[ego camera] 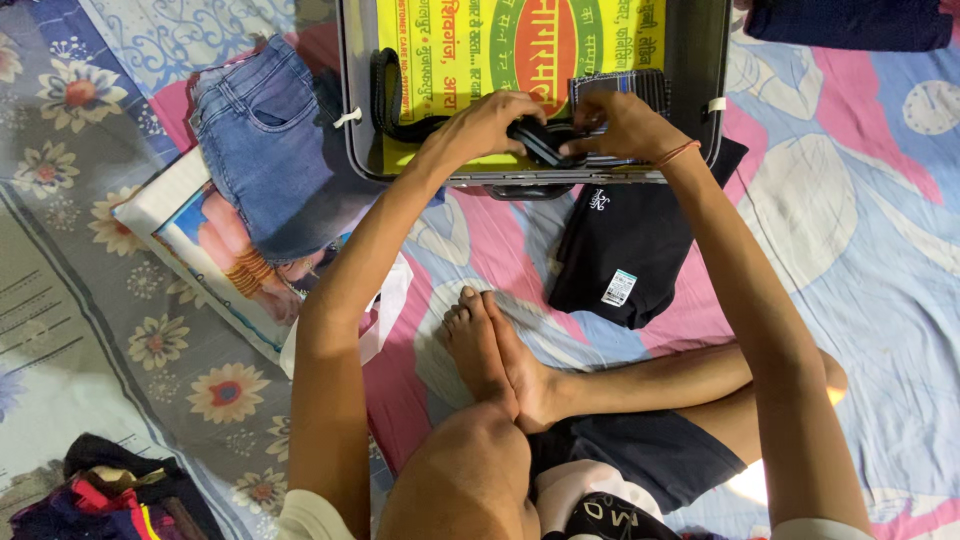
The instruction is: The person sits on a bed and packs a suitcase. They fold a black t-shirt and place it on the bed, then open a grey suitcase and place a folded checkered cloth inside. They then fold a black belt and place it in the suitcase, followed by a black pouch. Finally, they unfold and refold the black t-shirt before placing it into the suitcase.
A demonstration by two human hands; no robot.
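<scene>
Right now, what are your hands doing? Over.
Left hand and right hand both grip a black strap inside the open suitcase. Black shirt lies beside it. Nothing blocking.

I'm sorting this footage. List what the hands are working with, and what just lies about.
In hand: left hand and right hand on the black strap, inside the open suitcase, over its yellow bag.

Lying about: jeans, black garment, clothes heap, dark cloth, picture package.
</scene>
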